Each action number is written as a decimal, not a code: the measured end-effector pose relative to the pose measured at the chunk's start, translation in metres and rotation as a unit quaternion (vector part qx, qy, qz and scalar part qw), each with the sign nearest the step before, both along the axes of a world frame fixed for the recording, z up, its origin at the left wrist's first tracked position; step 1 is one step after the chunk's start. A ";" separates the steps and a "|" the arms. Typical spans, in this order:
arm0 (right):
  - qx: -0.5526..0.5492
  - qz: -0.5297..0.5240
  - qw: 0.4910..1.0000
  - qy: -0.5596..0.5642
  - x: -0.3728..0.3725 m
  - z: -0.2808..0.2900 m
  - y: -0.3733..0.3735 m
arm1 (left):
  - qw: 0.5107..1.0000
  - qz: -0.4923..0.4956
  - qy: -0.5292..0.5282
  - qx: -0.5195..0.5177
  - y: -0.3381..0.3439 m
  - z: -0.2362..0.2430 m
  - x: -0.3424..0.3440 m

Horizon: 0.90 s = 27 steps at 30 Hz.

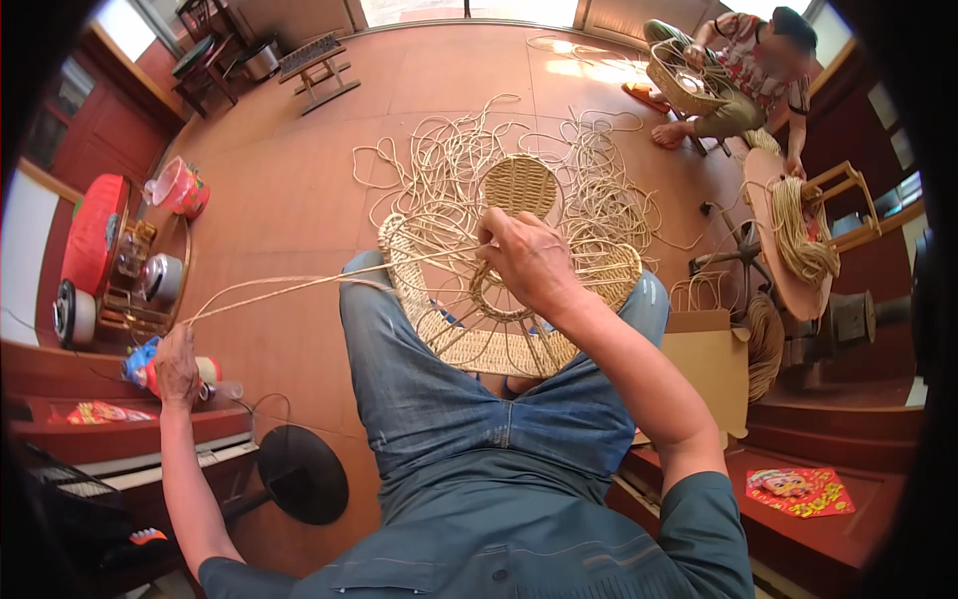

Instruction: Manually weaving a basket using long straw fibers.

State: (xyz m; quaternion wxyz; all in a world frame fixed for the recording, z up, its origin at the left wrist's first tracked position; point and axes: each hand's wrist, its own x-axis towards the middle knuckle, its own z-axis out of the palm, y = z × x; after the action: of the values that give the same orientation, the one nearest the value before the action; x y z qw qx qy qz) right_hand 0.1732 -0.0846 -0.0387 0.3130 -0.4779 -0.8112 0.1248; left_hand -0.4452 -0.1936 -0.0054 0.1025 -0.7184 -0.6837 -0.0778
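Note:
Across my lap rests a half-woven straw piece (467,349), a curved woven band with spokes running in to a small ring (491,290). Over that ring my right hand (529,258) is closed in a pinch on a straw cord. The cord (289,290) stretches taut to the left, doubled at its far end. My left hand (178,367), held far out to the left, is closed round that end. Just beyond my right hand sits a round woven disc (520,186). The exact spot where my right fingertips grip is partly hidden by the hand.
Loose straw cords (449,150) lie tangled on the tiled floor ahead. At the far right a seated person (748,80) handles a woven basket (684,85), beside a board (763,225) draped with cord. A low wooden stool (317,70) stands far left; a cardboard box (699,374) is by my right knee.

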 end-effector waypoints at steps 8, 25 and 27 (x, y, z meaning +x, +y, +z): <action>-0.086 -0.063 0.993 0.048 -0.010 0.004 0.004 | 0.961 0.125 -0.227 -0.094 0.043 0.019 -0.115; -0.027 -0.176 0.984 -0.028 -0.047 -0.001 0.008 | 0.852 -0.080 -0.513 -0.065 0.030 -0.025 0.346; 0.004 -0.164 0.986 0.024 -0.045 -0.006 0.003 | 0.848 -0.091 -0.518 -0.063 0.031 -0.025 0.368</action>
State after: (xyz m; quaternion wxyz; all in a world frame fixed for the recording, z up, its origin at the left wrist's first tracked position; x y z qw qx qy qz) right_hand 0.1286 -0.0814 -0.0447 0.3501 -0.5999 -0.7149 0.0799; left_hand -0.0774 -0.1626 -0.0303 -0.3200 -0.6377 -0.5723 -0.4042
